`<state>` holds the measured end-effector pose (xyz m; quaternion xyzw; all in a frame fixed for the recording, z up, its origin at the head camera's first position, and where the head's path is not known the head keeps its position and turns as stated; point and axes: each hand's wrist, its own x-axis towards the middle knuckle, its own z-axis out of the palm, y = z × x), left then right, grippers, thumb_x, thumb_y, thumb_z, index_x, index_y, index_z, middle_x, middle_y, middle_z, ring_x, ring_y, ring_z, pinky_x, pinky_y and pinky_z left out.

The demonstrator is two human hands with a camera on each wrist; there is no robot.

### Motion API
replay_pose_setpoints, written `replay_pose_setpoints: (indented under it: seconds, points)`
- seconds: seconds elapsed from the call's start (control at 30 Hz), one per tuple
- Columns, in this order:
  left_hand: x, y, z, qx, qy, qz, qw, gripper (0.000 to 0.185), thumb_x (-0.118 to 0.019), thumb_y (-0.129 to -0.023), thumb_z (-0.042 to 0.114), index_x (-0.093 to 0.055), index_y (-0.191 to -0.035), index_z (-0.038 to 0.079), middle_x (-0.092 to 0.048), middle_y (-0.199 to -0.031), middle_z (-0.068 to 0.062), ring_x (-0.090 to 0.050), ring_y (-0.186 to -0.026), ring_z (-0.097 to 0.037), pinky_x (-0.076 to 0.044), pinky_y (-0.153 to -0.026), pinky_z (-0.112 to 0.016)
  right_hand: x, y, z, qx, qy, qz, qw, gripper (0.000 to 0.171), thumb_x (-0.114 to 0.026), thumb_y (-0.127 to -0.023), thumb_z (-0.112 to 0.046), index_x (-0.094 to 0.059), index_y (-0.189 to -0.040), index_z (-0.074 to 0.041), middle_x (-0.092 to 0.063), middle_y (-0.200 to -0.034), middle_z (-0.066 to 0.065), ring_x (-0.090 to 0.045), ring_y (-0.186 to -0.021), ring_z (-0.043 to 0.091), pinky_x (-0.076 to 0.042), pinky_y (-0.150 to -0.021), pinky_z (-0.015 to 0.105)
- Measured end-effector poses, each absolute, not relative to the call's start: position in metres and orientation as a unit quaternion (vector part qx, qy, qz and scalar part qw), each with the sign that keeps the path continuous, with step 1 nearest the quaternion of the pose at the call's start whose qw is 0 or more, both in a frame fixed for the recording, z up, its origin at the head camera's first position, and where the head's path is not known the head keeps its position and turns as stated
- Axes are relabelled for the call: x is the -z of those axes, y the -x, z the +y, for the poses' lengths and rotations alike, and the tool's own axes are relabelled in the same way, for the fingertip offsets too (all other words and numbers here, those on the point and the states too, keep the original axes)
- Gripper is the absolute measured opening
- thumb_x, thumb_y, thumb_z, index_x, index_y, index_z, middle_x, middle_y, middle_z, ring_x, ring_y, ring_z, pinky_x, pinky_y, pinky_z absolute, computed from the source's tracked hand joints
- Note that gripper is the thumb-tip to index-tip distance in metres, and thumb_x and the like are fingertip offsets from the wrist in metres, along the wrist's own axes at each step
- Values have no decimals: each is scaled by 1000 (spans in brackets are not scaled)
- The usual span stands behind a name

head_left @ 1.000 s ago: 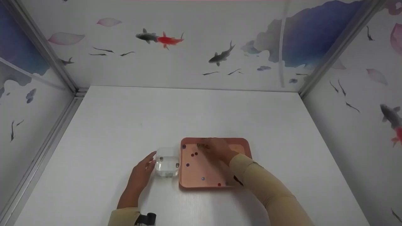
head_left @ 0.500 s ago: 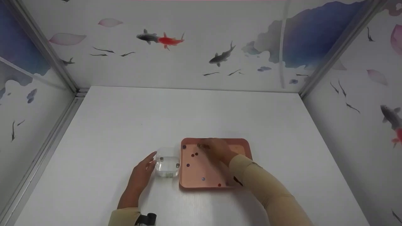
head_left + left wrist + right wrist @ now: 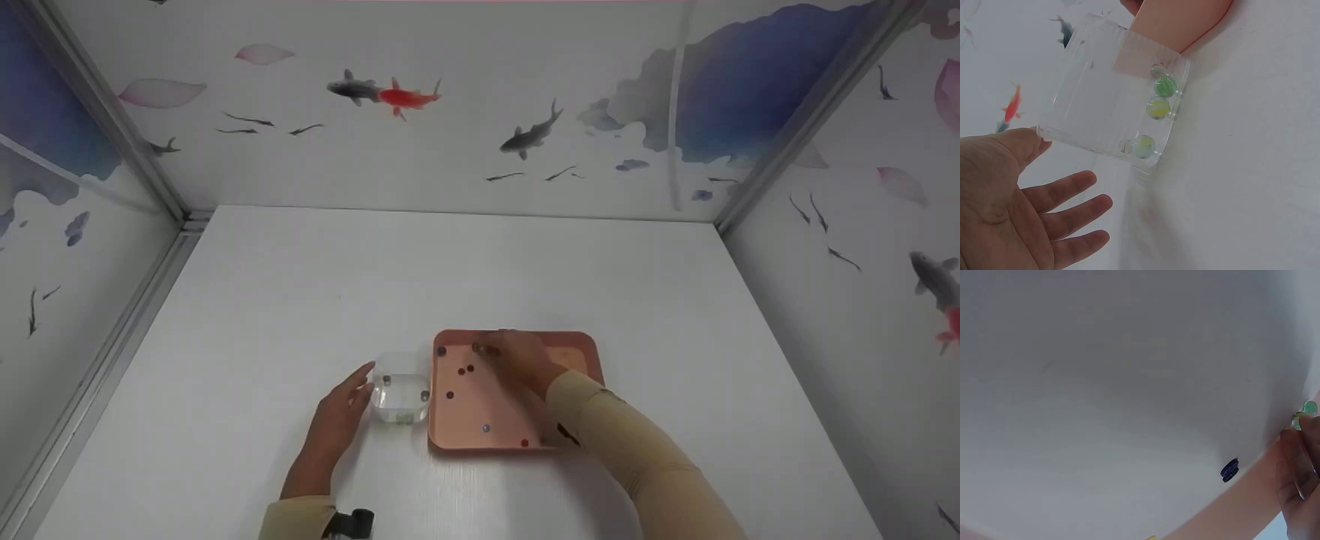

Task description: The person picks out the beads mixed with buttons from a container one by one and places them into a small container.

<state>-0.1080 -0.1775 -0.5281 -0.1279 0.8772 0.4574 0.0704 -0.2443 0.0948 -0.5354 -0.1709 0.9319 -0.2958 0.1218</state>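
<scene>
The right hand (image 3: 521, 360) reaches marbles (image 3: 480, 349) at the pink tray's (image 3: 589, 352) far edge, grip unclear; the open left hand (image 3: 341, 409) touches the clear box (image 3: 401, 397).

No readable text, labels, brands or numbers in any view. Walls carry only painted fish and petals, no lettering. The pink tray (image 3: 589, 349), clear box (image 3: 1112, 90) and marbles (image 3: 1158, 107) are unmarked.
</scene>
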Motion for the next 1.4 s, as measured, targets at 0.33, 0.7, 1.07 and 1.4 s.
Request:
replay_pose_setpoints:
  seconds: [0.33, 0.7, 1.07, 1.4]
  points:
    - [527, 108, -177, -463, 123, 875, 70, 46, -43, -104, 29, -38, -149, 19, -48, -143, -18, -45, -131, -40, -37, -104, -59, 537, 244, 102, 177, 311, 934, 10, 27, -55, -98, -8, -71, -117, -19, -70, -115, 1, -64, -110, 20, -52, -93, 35]
    - [525, 108, -178, -462, 120, 876, 69, 46, -43, -104, 28, -38, -149, 18, -48, -143, -18, -45, -130, -40, -38, -104, -58, 528, 245, 98, 266, 207, 936, 102, 24, -51, -101, -19, -73, -105, -24, -69, -106, -3, -61, -99, 16, -50, -92, 39]
    - [524, 106, -178, -469, 118, 873, 68, 47, -44, -104, 28, -38, -149, 18, -47, -143, -19, -44, -131, -41, -37, -105, -59, 521, 248, 99, 207, 240, 944, 88, 26, -56, -99, -15, -73, -113, -29, -70, -112, -4, -63, -110, 16, -50, -96, 38]
    - [523, 105, -179, -462, 112, 878, 64, 46, -44, -104, 27, -38, -149, 17, -48, -143, -19, -44, -131, -41, -35, -106, -59, 510, 247, 103, 212, 266, 940, 36, 23, -63, -94, -12, -72, -115, -15, -70, -112, 2, -65, -107, 21, -53, -91, 37]
